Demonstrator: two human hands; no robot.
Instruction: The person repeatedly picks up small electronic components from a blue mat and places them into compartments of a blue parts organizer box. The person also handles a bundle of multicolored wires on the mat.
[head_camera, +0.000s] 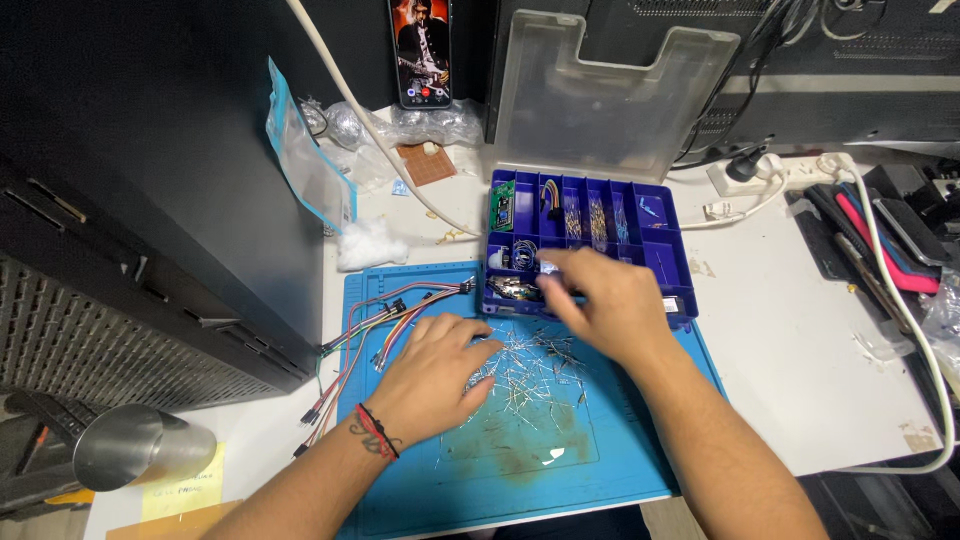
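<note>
White tabletop (800, 350) carries blue work mat (640, 450) at centre. Blue compartment box (585, 245), clear lid up, sits at mat's far edge. Cotton wad (370, 243) just left of box. Clear bags (400, 125) and small perforated board (425, 163) farther back. White power strip (765, 175) at right rear. Steel cup (140, 445) lying at left front, yellow note (180, 492) beside it.

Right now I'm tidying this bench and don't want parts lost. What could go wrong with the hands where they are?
The left hand rests on the loose pile of thin metal pins on the blue silicone work mat; a sweep could scatter or bend them. The right hand reaches over the open blue plastic compartment box, so a nudge might mix the small parts. The coloured jumper wires lie near the left wrist and could snag.
</note>
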